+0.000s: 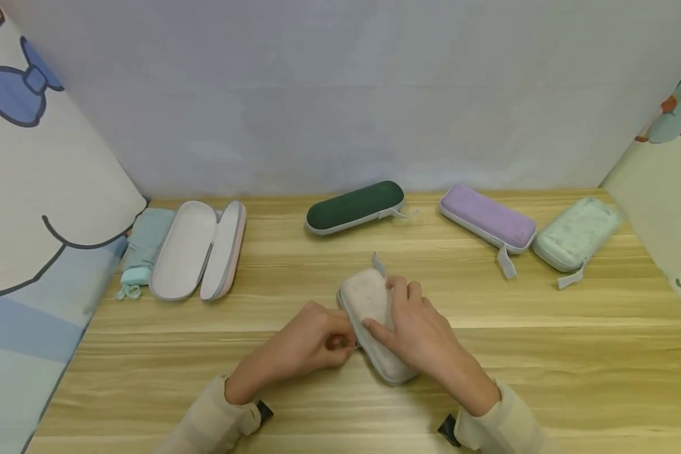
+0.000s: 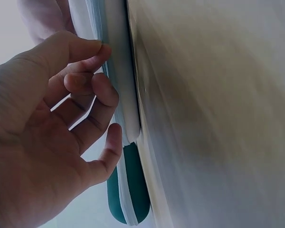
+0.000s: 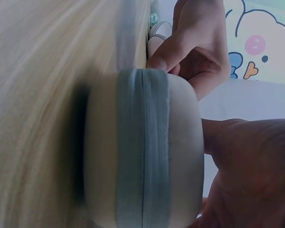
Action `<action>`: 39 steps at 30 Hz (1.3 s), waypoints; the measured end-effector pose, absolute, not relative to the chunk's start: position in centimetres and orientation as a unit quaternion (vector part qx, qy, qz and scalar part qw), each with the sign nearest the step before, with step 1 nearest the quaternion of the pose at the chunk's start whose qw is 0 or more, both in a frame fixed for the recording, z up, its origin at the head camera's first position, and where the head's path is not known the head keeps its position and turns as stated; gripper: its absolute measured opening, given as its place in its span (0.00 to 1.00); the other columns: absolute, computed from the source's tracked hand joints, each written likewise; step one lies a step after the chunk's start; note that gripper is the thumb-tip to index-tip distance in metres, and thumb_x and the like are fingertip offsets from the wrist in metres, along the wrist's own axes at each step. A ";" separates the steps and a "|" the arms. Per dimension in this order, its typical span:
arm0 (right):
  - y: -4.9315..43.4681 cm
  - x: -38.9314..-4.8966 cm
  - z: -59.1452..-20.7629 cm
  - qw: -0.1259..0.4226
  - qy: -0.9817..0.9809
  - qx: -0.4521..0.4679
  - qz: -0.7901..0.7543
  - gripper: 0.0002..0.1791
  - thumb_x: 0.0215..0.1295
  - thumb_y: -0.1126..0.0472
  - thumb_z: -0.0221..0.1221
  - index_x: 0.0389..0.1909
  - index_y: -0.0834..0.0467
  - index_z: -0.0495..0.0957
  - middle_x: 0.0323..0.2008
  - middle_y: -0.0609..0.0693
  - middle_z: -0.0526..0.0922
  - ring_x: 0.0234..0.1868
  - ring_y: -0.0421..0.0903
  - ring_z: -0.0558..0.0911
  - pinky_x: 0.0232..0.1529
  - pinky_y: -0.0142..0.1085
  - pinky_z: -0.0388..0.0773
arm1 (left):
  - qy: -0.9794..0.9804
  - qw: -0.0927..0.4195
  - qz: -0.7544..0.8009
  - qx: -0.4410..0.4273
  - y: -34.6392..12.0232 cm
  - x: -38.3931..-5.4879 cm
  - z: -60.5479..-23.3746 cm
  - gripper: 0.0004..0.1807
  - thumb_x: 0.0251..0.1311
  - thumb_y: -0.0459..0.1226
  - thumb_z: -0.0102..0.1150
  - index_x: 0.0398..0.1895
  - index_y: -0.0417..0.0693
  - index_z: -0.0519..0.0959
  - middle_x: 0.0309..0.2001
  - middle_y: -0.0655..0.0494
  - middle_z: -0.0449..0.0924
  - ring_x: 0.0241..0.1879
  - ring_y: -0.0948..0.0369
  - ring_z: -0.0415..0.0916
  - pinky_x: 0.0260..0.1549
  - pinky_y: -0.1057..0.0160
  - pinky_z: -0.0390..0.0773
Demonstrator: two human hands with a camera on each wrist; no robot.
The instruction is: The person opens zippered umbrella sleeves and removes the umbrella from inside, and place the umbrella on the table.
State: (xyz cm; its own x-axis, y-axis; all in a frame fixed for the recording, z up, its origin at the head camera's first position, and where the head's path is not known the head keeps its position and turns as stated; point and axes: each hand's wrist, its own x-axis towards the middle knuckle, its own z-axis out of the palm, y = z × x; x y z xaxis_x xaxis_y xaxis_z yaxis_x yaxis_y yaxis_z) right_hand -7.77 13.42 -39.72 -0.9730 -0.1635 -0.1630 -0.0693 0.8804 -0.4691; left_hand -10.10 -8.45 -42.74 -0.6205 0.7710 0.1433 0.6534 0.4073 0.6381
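Observation:
A cream, fuzzy zip case [image 1: 369,293] lies at a slant on the wooden table, its grey zip band running round the side. My right hand [image 1: 422,331] grips it from the right, thumb on the top and fingers over the far edge. At the case's left side, my left hand [image 1: 312,340] pinches the zip pull between thumb and index finger; the pull itself is mostly hidden. The left wrist view shows those fingertips [image 2: 102,47] against the zip band, with the other fingers loosely bent. Seen end-on in the right wrist view, the zip band [image 3: 143,152] is closed.
Behind lie a dark green case [image 1: 354,207], a purple case [image 1: 488,217] and a mint case [image 1: 577,234]. Over at the left are an open case with a white lining [image 1: 184,252] and a teal drawstring pouch [image 1: 146,243]. A pale wall [image 1: 340,94] borders the table's back.

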 end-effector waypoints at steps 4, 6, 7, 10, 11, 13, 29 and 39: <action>13.4 -7.9 -39.7 0.109 0.962 -0.056 -0.244 0.41 0.69 0.43 0.67 0.70 0.63 0.62 0.51 0.66 0.74 0.37 0.53 0.78 0.26 0.39 0.74 | 0.829 0.099 0.340 0.433 -8.3 -9.8 -42.6 0.11 0.55 0.30 0.68 0.23 0.55 0.79 0.22 0.63 0.70 0.24 0.75 0.61 0.25 0.76 0.64; 13.4 -7.9 -39.7 0.111 0.961 -0.054 -0.246 0.42 0.69 0.44 0.67 0.71 0.64 0.61 0.51 0.66 0.74 0.37 0.53 0.78 0.26 0.39 0.73 | 0.827 0.101 0.339 0.436 -8.3 -9.7 -42.5 0.11 0.55 0.30 0.69 0.23 0.55 0.79 0.22 0.63 0.71 0.24 0.75 0.62 0.25 0.76 0.65; 13.4 -8.0 -39.7 0.111 0.961 -0.054 -0.248 0.42 0.69 0.44 0.67 0.71 0.65 0.61 0.51 0.66 0.74 0.37 0.53 0.78 0.26 0.39 0.73 | 0.827 0.102 0.338 0.437 -8.2 -9.6 -42.5 0.11 0.54 0.30 0.69 0.23 0.55 0.80 0.22 0.63 0.71 0.24 0.75 0.62 0.26 0.76 0.65; 13.4 -8.0 -39.7 0.111 0.959 -0.053 -0.254 0.43 0.69 0.44 0.67 0.71 0.66 0.60 0.50 0.66 0.74 0.37 0.53 0.77 0.26 0.39 0.73 | 0.826 0.101 0.331 0.444 -8.0 -9.4 -42.5 0.10 0.53 0.31 0.70 0.24 0.55 0.81 0.23 0.64 0.72 0.24 0.75 0.63 0.27 0.77 0.66; 13.4 -8.0 -39.7 0.111 0.959 -0.052 -0.255 0.43 0.69 0.44 0.67 0.71 0.66 0.60 0.50 0.66 0.74 0.37 0.53 0.78 0.27 0.39 0.74 | 0.826 0.100 0.327 0.448 -7.9 -9.3 -42.5 0.09 0.53 0.31 0.70 0.24 0.55 0.81 0.23 0.65 0.73 0.25 0.76 0.63 0.27 0.78 0.66; 13.4 -8.0 -39.8 0.110 0.958 -0.051 -0.258 0.43 0.69 0.44 0.67 0.71 0.66 0.60 0.50 0.66 0.74 0.37 0.54 0.78 0.27 0.40 0.75 | 0.826 0.099 0.318 0.455 -7.8 -9.1 -42.4 0.09 0.52 0.31 0.70 0.24 0.55 0.82 0.23 0.66 0.73 0.24 0.76 0.62 0.28 0.78 0.65; 13.4 -8.0 -40.1 0.114 0.953 -0.050 -0.277 0.44 0.71 0.46 0.64 0.72 0.70 0.56 0.53 0.70 0.71 0.41 0.55 0.78 0.40 0.49 0.81 | 0.834 0.098 0.264 0.475 -6.8 -7.7 -41.8 0.12 0.49 0.34 0.72 0.19 0.59 0.78 0.18 0.70 0.67 0.22 0.77 0.58 0.34 0.72 0.62; 13.6 -8.2 -40.0 0.109 0.953 -0.044 -0.280 0.45 0.73 0.47 0.63 0.73 0.72 0.54 0.53 0.72 0.68 0.36 0.54 0.78 0.38 0.49 0.81 | 0.858 0.076 0.233 0.452 -6.9 -7.5 -41.8 0.15 0.50 0.34 0.70 0.17 0.63 0.74 0.18 0.72 0.64 0.22 0.77 0.59 0.36 0.70 0.61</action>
